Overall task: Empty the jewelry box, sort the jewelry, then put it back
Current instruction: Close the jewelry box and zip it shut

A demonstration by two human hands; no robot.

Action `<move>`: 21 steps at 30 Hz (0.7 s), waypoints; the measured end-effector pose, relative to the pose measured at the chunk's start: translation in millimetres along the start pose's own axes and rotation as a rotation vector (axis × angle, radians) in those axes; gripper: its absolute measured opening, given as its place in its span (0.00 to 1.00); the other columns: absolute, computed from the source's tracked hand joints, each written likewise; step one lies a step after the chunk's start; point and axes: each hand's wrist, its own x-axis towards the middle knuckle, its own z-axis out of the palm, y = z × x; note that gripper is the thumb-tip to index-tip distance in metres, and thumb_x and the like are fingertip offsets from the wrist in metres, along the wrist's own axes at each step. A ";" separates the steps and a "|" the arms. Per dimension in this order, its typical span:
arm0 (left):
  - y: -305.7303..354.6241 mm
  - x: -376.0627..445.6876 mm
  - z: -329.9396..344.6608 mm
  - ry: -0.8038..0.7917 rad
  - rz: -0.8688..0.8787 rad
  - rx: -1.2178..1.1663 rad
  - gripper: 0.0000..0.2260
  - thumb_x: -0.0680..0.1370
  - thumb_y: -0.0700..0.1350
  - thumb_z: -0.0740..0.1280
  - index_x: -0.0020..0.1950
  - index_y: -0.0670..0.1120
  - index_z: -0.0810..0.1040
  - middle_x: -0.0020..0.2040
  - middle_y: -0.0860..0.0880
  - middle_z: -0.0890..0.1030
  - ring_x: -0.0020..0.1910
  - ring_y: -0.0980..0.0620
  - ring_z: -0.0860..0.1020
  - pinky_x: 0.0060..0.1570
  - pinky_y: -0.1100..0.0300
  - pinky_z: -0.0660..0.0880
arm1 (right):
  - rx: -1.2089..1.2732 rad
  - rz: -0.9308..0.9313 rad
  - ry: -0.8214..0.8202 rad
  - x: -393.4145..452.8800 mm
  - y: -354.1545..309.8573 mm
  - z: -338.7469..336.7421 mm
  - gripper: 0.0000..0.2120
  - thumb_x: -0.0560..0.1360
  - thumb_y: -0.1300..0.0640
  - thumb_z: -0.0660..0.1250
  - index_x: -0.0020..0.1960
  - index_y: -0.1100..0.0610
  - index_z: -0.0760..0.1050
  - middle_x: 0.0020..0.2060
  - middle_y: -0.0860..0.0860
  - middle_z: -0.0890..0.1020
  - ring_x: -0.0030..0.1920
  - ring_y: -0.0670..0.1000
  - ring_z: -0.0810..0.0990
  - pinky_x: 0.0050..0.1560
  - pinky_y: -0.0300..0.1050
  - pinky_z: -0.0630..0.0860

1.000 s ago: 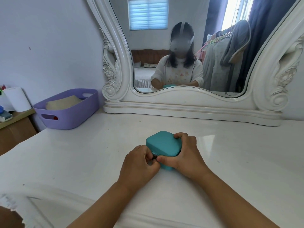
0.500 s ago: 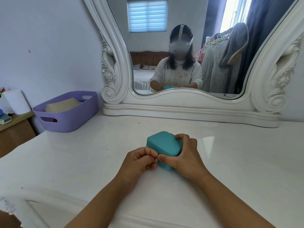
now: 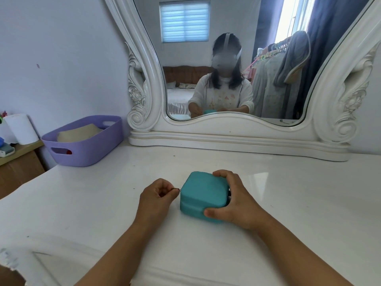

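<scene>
A small teal jewelry box [image 3: 203, 193] with rounded corners sits closed on the white dressing table [image 3: 299, 193]. My right hand [image 3: 235, 201] wraps its right side, thumb on the front corner and fingers over the back edge. My left hand [image 3: 158, 195] is at the box's left side, fingers pinched on the small metal zipper pull [image 3: 177, 189]. No jewelry is visible; the box's inside is hidden.
A large white carved mirror [image 3: 237, 133] stands along the back of the table. A lilac plastic basket [image 3: 86, 141] holding a beige item sits at the back left. A wooden side unit [image 3: 18, 162] with a paper roll is left of the table.
My left hand has drawn the zipper pull from the box's front corner around to its left side. My right hand has shifted to hold the box's right side, and the box has turned slightly.
</scene>
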 end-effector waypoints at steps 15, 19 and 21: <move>-3.7 26.5 -4.9 -0.342 -0.050 0.012 0.03 0.73 0.40 0.70 0.42 0.47 0.83 0.41 0.50 0.83 0.40 0.56 0.78 0.43 0.69 0.73 | 0.007 -0.054 -0.351 -9.7 -2.8 -10.2 0.47 0.57 0.57 0.78 0.65 0.30 0.57 0.64 0.39 0.65 0.66 0.43 0.67 0.66 0.44 0.70; -1.9 19.4 1.0 -0.224 0.059 0.082 0.10 0.76 0.47 0.66 0.57 0.51 0.78 0.54 0.53 0.82 0.51 0.58 0.79 0.56 0.66 0.73 | -0.020 -0.037 -0.293 -15.6 -2.5 -12.0 0.49 0.55 0.51 0.77 0.64 0.28 0.53 0.62 0.35 0.62 0.65 0.42 0.66 0.66 0.41 0.70; 5.3 9.5 -0.8 -0.316 0.125 -0.021 0.16 0.74 0.60 0.63 0.59 0.56 0.76 0.58 0.57 0.80 0.55 0.62 0.77 0.59 0.67 0.71 | -0.037 -0.032 -0.253 -19.1 -1.6 -13.6 0.50 0.54 0.50 0.77 0.65 0.27 0.51 0.62 0.35 0.61 0.64 0.40 0.65 0.65 0.41 0.70</move>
